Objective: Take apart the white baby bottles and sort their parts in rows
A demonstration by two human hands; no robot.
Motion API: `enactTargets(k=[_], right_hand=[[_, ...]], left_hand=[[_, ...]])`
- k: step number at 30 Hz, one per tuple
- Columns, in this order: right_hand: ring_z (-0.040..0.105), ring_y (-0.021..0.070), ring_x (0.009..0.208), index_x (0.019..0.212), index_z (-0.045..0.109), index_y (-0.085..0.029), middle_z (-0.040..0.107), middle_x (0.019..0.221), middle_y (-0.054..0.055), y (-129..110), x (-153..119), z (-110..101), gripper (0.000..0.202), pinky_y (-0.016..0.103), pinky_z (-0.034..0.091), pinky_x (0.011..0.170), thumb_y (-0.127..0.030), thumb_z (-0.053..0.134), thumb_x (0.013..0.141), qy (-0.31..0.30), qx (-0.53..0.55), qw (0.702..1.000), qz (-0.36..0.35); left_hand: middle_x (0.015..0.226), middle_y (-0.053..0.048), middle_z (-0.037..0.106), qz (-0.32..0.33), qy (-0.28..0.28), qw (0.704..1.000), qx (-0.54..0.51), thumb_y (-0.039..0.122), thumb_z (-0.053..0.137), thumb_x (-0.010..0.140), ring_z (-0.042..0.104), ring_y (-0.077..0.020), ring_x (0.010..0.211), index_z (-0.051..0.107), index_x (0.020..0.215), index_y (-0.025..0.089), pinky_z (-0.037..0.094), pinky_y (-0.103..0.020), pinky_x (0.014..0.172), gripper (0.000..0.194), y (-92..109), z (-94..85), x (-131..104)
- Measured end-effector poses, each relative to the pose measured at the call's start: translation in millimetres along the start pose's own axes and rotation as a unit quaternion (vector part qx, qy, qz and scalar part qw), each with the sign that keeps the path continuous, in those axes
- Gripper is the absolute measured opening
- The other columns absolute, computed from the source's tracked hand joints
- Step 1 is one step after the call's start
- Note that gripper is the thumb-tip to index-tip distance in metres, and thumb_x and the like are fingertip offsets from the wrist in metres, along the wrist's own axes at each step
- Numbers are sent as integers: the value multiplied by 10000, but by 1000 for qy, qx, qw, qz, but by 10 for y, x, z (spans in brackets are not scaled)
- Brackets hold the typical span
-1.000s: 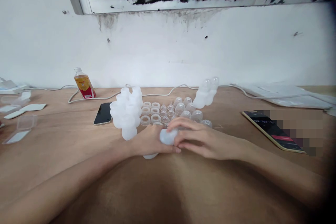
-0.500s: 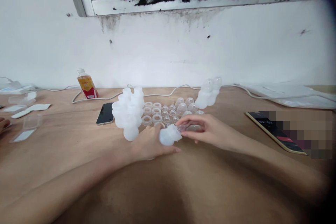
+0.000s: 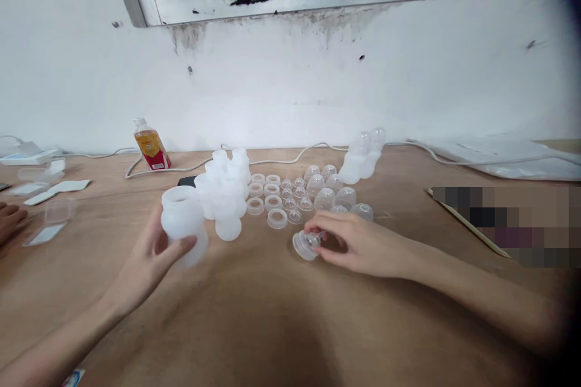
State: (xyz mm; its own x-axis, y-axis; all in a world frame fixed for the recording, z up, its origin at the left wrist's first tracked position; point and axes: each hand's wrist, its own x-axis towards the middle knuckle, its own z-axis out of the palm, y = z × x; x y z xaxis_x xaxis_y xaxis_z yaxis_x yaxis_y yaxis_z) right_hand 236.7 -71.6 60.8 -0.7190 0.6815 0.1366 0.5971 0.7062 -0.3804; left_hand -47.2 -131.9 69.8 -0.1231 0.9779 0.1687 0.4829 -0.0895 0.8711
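centre-left: left hand (image 3: 157, 248) wraps bottle (image 3: 182, 214), mouth up | centre: right hand (image 3: 358, 240) pinches ringed teat (image 3: 310, 242) | pinch lightly, keep bottle steady

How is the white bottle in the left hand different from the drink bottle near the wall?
The white bottle is plain and cloudy white; the drink bottle has a yellow and red label.
The white bottle is open at the top; the drink bottle has a cap on.
The left hand holds the white bottle; the drink bottle stands on the table.
Both are bottles.
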Motion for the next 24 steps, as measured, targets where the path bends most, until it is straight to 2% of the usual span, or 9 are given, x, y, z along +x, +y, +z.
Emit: enactTargets(k=[3,5,9,13,17,21,22,23,24], right_hand=[[512,127,664,919,519,-198,533,886,43,-68,12,133,188,262,411,590,-258,405,783,-29,-39,999,-2],[510,118,644,919,511,-196,522,903,44,-91,28,184,186,247,402,563,-255,394,787,-35,-52,998,4],[501,116,631,875,515,-187,534,836,32,-78,57,193,164,238,382,559,-275,422,774,-42,-54,998,18],[500,118,622,872,508,-194,551,767,12,-59,69,185,158,236,361,558,-286,437,764,-49,-40,997,39],[491,108,575,858,495,-187,545,707,5,-53,70,220,155,219,333,512,-285,439,753,-52,-28,997,56],[474,99,550,817,483,-174,535,699,13,-50,71,268,137,208,314,484,-280,432,747,-34,-20,998,57],[470,100,546,809,477,-174,533,691,14,-54,75,283,133,207,311,479,-281,427,747,-27,-21,998,56],[467,101,544,805,472,-173,532,686,15,-62,84,301,131,206,308,475,-280,424,747,-20,-23,998,56],[466,103,544,807,468,-171,533,683,16,-72,96,322,131,206,308,473,-277,423,746,-11,-25,998,55]], left_hand=[[1035,-41,496,42,71,989,120,418,497,707,458,-226,961,372,1085,224,370,-377,830,443,-278,-52,126],[943,-38,512,61,103,977,176,456,518,680,477,-220,877,429,1014,200,394,-370,769,430,-481,-25,247],[854,-12,524,54,80,988,119,467,553,651,495,-135,618,414,1043,198,423,-274,543,495,-783,84,435],[957,-24,511,80,88,991,68,430,581,644,511,-113,641,369,1098,211,440,-246,539,547,-896,177,529],[978,-43,501,109,113,983,96,434,576,646,527,-160,770,360,1097,200,453,-276,592,552,-903,189,560],[1074,-80,435,234,247,923,179,388,626,606,475,-215,908,347,1111,200,432,-336,684,607,-663,159,399],[1083,-84,425,281,245,908,190,356,627,615,465,-217,930,348,1107,200,428,-333,698,587,-560,177,333],[1065,-80,435,327,205,901,198,316,610,643,461,-212,945,361,1086,201,428,-320,704,521,-451,215,266],[1041,-71,454,359,129,900,211,280,571,686,469,-195,940,377,1065,205,428,-308,718,432,-344,275,204]])
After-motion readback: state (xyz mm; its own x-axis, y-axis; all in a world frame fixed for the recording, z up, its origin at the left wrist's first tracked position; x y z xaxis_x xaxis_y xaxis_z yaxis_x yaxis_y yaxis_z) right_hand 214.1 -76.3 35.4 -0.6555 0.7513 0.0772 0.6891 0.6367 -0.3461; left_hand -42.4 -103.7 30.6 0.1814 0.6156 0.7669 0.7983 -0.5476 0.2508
